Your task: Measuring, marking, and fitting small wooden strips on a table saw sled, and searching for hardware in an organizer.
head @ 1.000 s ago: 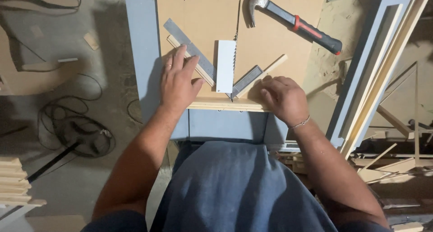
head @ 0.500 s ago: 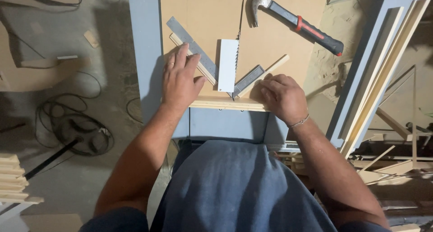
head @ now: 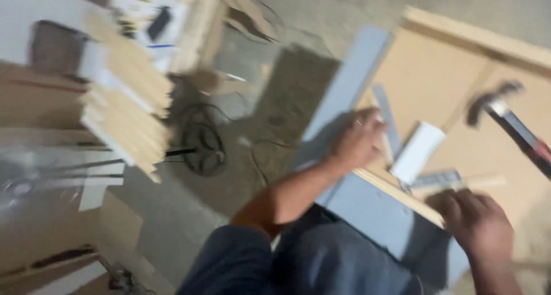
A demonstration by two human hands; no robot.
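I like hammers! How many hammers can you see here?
1. The hammer lies on the brown board at the right, above the right hand. The picture is blurry, so others could be hidden.

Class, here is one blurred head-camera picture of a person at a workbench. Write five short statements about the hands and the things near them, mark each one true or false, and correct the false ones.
1. The left hand rests on the tan board. True.
2. The right hand grips the hammer. False: the hammer lies on the board, apart from both hands.
3. A white block lies between the two hands. True.
4. The stack of wooden strips sits on the board beside the hammer. False: it is far off to the left, away from the bench.
5. A coiled dark cable lies on the floor left of the bench. True.
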